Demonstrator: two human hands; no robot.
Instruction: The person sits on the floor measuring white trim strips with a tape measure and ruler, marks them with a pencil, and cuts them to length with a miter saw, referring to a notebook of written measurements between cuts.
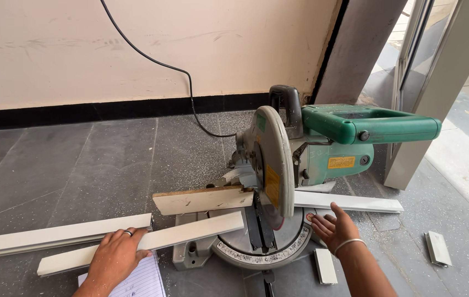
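your left hand [114, 254] lies flat on the strip [141, 243], fingers spread and pressing down, not wrapped around it. the strip is a long pale length of trim that runs from the floor [69, 170] up onto the saw [278, 181] base, its right end resting just left of the blade [273, 162]. it looks light and stiff, with a smooth painted face that could slide under a flat palm, so pin it close to the base where it is supported; the free end behind your hand may sag or swing.

your right hand [333, 226] hovers open at the right edge of the round base, fingers loose, holding nothing; whether it touches the base you cannot tell.

a second strip [53, 235] lies on the floor beside the first. a board [201, 199] sits against the fence, and another pale piece [350, 202] sticks out to the right. short offcuts [325, 266] lie near your right arm, one more [438, 248] well apart. lined paper [141, 281] lies under your left wrist. no containers show.
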